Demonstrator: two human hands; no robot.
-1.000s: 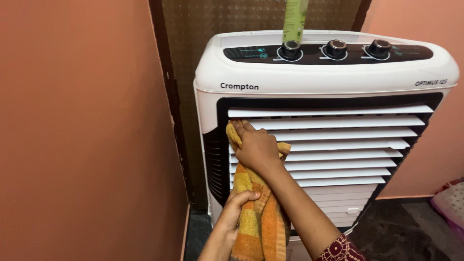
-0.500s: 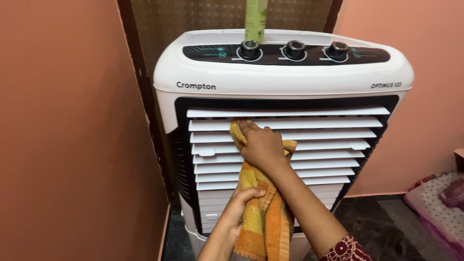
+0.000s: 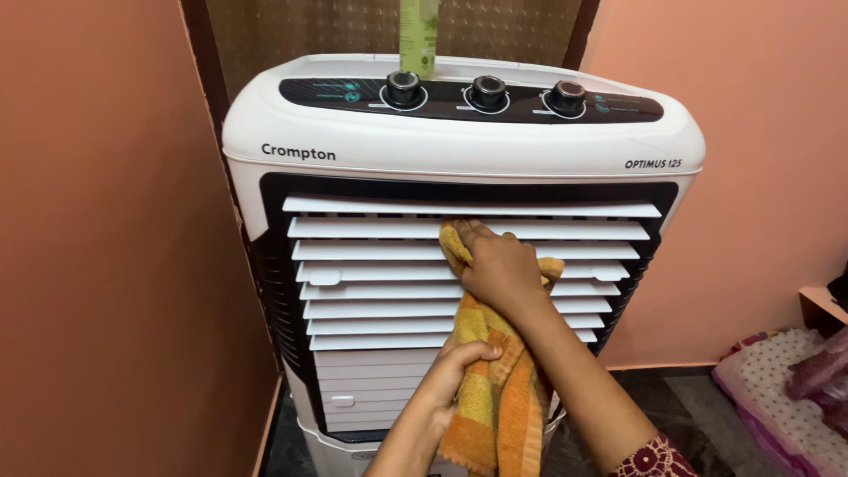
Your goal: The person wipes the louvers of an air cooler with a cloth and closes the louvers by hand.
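**Cloth slides along the cooler's slats**

Since the earlier frames the right hand (image 3: 502,269) and its wad of cloth have travelled from the left end of the louvres toward the middle of the grille, and the whole cooler now sits further left in view.

The white air cooler (image 3: 459,141) fills the centre, standing between orange walls (image 3: 106,265) at 9 and 3 o'clock, with a brown panel (image 3: 300,35) behind it at 12. Its white horizontal louvres (image 3: 371,274) span the black-framed front. At 4 o'clock a patterned quilt (image 3: 777,389) lies on the dark floor (image 3: 689,397).

The orange-and-yellow striped towel (image 3: 495,397) hangs from the centre down to 6 o'clock. The right hand presses its upper end against the second and third slats, fingers curled over the fabric. The left hand (image 3: 459,367), just below at 6 o'clock, is closed around the hanging part.

Three black knobs (image 3: 488,90) line the top control strip at 12 o'clock; a green bottle (image 3: 418,35) stands behind the leftmost one.
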